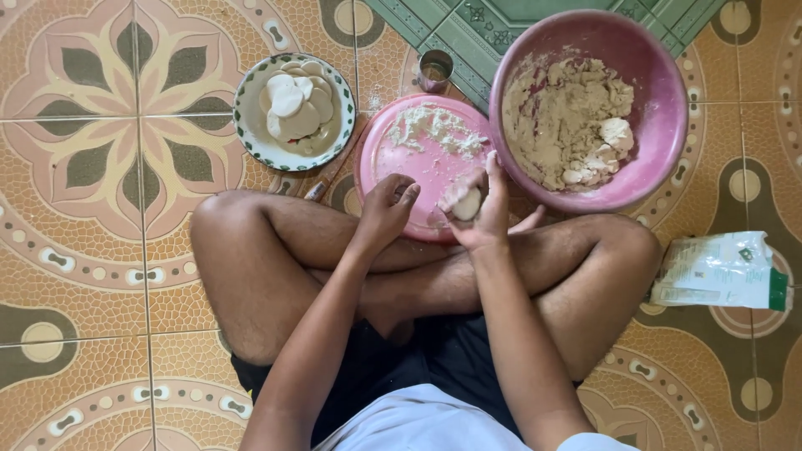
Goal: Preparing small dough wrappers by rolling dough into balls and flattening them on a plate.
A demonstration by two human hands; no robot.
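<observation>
I sit cross-legged on a patterned tile floor. My right hand (484, 213) is closed around a small pale ball of dough (467, 204), held over the near edge of a pink round lid (393, 167) dusted with flour. My left hand (386, 209) hovers just left of it, fingers loosely curled, holding nothing. A big pink bowl (660, 108) at the upper right holds a mass of crumbly beige dough (560, 117). A patterned white plate (251, 125) at the upper left carries several flat round dough discs (294, 104).
A small metal cup (434, 70) stands behind the pink lid. A white and green bag (720, 271) lies on the floor beside my right knee. A green patterned mat (501, 25) lies at the top.
</observation>
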